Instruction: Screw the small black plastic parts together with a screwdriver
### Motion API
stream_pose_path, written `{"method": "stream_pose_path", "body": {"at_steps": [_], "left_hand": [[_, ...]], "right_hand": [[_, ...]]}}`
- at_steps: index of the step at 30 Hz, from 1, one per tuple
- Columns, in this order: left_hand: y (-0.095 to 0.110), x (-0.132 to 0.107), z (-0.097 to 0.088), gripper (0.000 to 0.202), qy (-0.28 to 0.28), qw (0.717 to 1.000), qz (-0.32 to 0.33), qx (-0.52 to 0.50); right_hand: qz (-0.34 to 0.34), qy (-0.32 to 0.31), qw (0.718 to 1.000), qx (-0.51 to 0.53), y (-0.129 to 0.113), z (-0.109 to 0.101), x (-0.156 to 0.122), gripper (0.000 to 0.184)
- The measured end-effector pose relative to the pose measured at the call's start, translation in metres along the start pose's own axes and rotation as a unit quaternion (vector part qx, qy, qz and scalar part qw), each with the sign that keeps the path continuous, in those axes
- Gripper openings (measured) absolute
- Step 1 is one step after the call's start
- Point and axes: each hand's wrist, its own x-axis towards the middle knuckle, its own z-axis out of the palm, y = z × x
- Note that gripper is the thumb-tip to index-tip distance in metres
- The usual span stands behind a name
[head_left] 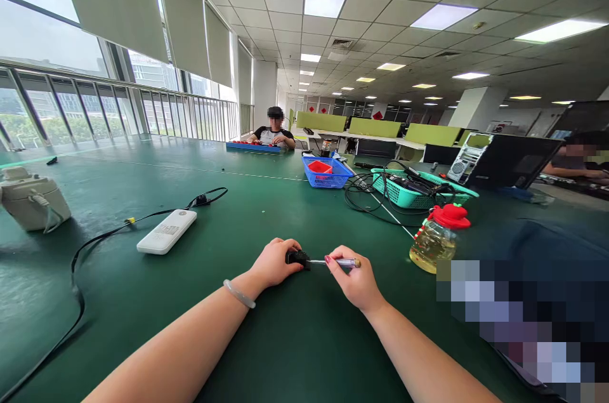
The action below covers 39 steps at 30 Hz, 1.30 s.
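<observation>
My left hand [278, 262] is closed around a small black object [299, 258] on the green table [266, 339], and a pale bangle circles that wrist. What kind of thing the black object is, I cannot tell, as my fingers cover part of it. In my right hand [354, 279] is a screwdriver [345, 263] with a clear purplish handle, pinched between thumb and fingers. Its metal shaft points left, and the tip meets the right side of the black object; the exact contact is too small to see.
Left of my arms lie a white power bank [167, 231] and a black cable [78, 282]. To the right stands a red-lidded bottle [434, 241]. Beyond are a blue basket [328, 179], a teal basket [404, 195] with cables, and a beige container [35, 203]. A person [275, 133] sits across the table.
</observation>
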Motion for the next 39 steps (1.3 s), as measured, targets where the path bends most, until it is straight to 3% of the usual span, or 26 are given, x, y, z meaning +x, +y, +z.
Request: {"method": "stream_pose_path", "body": {"at_steps": [4, 12, 22, 32, 36, 39], "left_hand": [[-0.001, 0.000, 0.001, 0.033, 0.004, 1.000, 0.000, -0.002], [0.000, -0.001, 0.001, 0.033, 0.010, 1.000, 0.008, 0.014], [-0.001, 0.000, 0.002, 0.035, 0.016, 1.000, 0.009, 0.015], [0.001, -0.001, 0.001, 0.036, 0.015, 1.000, 0.007, 0.008], [0.002, -0.001, 0.000, 0.035, 0.011, 1.000, -0.002, 0.008], [0.003, -0.002, -0.001, 0.035, 0.005, 1.000, -0.005, 0.008]], "right_hand": [[-0.020, -0.022, 0.999, -0.013, -0.003, 0.003, -0.002, 0.023], [-0.154, -0.046, 0.985, -0.066, -0.008, 0.008, -0.005, 0.015], [-0.207, -0.040, 0.972, -0.105, -0.007, 0.011, -0.006, 0.013], [-0.115, -0.047, 0.991, -0.043, -0.006, 0.008, -0.003, 0.016], [0.005, -0.033, 0.999, 0.022, 0.004, 0.006, -0.001, 0.017], [0.130, -0.019, 0.983, 0.128, 0.018, 0.008, 0.003, 0.020]]}}
